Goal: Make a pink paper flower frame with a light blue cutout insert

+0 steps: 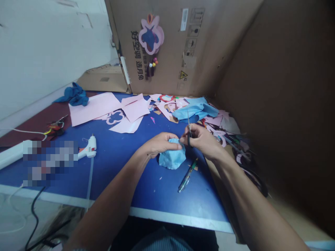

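Note:
A piece of light blue cloth [172, 159] hangs from my left hand [165, 143], whose thumb presses down on its upper part. My right hand [198, 137] is closed round the dark handles of a pair of scissors [188, 122], with the blades pointing up and away from the cloth. The fingertips of the right hand are close to the cloth's upper right edge; whether they touch it I cannot tell. A clear pen with a green part [187, 176] lies on the blue table just right of the cloth.
A white hot glue gun [90, 147] stands at the left, near a white power strip [14, 153]. Pink paper sheets [95, 106], a blue cloth [196, 109] and paper scraps lie at the back. A cardboard wall [172, 42] with a pink flower ornament [142, 36] rises behind.

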A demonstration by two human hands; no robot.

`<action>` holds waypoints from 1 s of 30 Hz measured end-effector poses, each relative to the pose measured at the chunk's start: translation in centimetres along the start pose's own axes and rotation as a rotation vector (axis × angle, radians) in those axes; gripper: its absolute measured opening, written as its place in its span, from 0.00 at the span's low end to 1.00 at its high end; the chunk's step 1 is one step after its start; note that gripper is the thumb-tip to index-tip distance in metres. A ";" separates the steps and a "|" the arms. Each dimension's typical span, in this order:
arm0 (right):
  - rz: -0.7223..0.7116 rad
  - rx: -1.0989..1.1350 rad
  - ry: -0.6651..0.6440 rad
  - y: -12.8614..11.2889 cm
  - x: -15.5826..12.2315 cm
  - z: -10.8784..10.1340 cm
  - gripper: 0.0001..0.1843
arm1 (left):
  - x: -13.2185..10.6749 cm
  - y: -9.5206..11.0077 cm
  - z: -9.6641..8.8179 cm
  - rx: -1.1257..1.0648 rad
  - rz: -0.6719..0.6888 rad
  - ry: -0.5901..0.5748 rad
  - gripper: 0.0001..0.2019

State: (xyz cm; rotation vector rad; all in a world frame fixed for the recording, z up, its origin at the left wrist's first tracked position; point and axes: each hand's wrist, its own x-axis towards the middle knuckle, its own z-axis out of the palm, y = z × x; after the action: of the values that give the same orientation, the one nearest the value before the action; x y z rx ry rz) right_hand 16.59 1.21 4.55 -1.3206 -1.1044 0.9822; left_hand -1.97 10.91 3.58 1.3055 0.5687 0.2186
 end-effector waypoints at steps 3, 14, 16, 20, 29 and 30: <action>-0.004 0.099 0.096 -0.1 0.1 0.0 0.24 | 0.3 -0.3 -0.3 -0.167 0.000 -0.075 0.20; -0.006 0.362 0.408 0.1 0.9 -0.2 0.29 | 1.8 -1.3 -0.7 -0.396 0.090 0.040 0.22; -0.006 0.375 0.401 -0.1 0.8 -0.1 0.29 | 1.8 -1.1 -0.7 -0.429 0.163 0.103 0.23; -0.017 0.379 0.368 -0.2 0.7 0.2 0.28 | 1.7 -0.8 -0.6 -0.449 0.188 0.154 0.26; -0.028 0.382 0.312 0.6 0.9 0.4 0.28 | 1.2 -0.3 0.0 -0.396 0.246 0.228 0.28; -0.033 0.384 0.306 0.7 1.0 0.3 0.28 | 1.1 -0.2 0.0 -0.397 0.252 0.234 0.27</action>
State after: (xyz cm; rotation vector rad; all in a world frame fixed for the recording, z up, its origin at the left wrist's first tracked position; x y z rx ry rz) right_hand 16.54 2.23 3.90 -1.0892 -0.6639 0.8799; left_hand -1.06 11.41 3.07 0.9667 0.5243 0.6656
